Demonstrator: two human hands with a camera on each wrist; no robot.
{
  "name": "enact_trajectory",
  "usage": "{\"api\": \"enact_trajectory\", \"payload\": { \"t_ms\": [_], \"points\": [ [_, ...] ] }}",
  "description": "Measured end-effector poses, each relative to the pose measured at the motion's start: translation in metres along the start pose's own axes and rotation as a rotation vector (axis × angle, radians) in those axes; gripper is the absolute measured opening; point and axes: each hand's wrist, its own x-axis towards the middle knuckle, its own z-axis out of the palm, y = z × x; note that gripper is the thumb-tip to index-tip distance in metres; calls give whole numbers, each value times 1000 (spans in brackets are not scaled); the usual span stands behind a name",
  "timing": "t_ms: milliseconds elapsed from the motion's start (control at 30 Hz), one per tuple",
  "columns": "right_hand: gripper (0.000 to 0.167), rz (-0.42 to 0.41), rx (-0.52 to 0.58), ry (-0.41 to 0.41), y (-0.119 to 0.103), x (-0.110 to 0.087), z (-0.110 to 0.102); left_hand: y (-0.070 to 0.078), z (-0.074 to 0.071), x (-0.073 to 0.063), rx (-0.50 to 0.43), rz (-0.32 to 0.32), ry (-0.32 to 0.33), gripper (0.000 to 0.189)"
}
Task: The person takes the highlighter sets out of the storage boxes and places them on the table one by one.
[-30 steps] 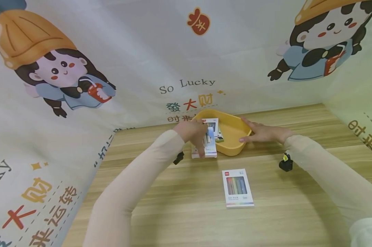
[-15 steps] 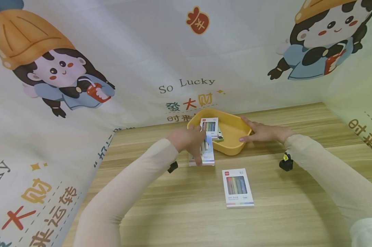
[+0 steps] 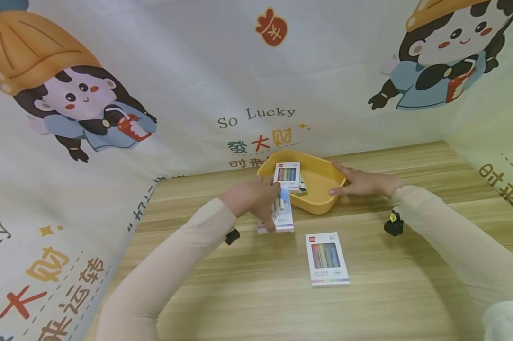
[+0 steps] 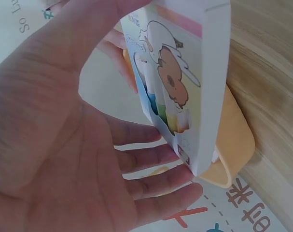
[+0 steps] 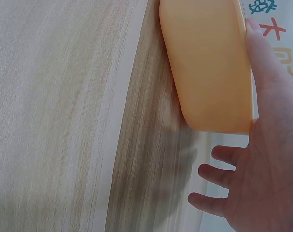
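Observation:
In the head view my left hand [image 3: 256, 199] grips a box of coloured pens [image 3: 283, 218] at the left front of the yellow basket [image 3: 319, 207]. Its thumb is at one edge and its fingertips at the other. The left wrist view shows a cartoon animal print on the pen box [image 4: 173, 77] and a row of coloured ends behind a window. My right hand [image 3: 363, 183] holds the basket's right end. In the right wrist view its thumb lies over the basket's rim [image 5: 247, 58], while several fingers stick out below.
Inside the basket a white pen box [image 3: 287, 174] lies on a green-edged box [image 3: 300, 192]. Another white pen box [image 3: 327, 259] lies flat on the wooden table [image 3: 239, 293] in front. A printed cloth [image 3: 188, 94] rises behind the basket.
My left hand has drawn its pen box toward me and slightly left, away from the basket, uncovering more of the white box inside. The right hand and basket have stayed nearly still.

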Motion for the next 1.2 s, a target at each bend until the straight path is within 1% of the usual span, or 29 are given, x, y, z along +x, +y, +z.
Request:
{"api": "enact_trajectory", "payload": {
  "t_ms": [200, 300, 433, 633, 767, 933, 1033, 1200],
  "points": [
    [110, 7, -6, -5, 1, 0, 0, 2, 0, -11, -32, 22, 21, 129],
    [109, 2, -6, -3, 1, 1, 1, 3, 1, -14, -17, 38, 44, 128],
    [109, 2, -3, -5, 1, 1, 1, 3, 5, -16, 11, 56, 70, 126],
    [109, 0, -5, -10, 1, 0, 0, 1, 14, -18, -16, 67, 91, 124],
    [108, -7, -8, -7, -1, -1, 0, 2, 17, -22, -15, 66, 94, 124],
    [108, -5, -8, -5, -2, -1, 0, 6, 18, -28, 11, 68, 95, 126],
    [109, -10, -2, -4, -2, -1, 0, 7, 20, -28, -3, 70, 101, 127],
    [111, -27, 7, -1, 1, 0, 0, 8, 24, -28, -35, 68, 88, 127]
  ]
}}
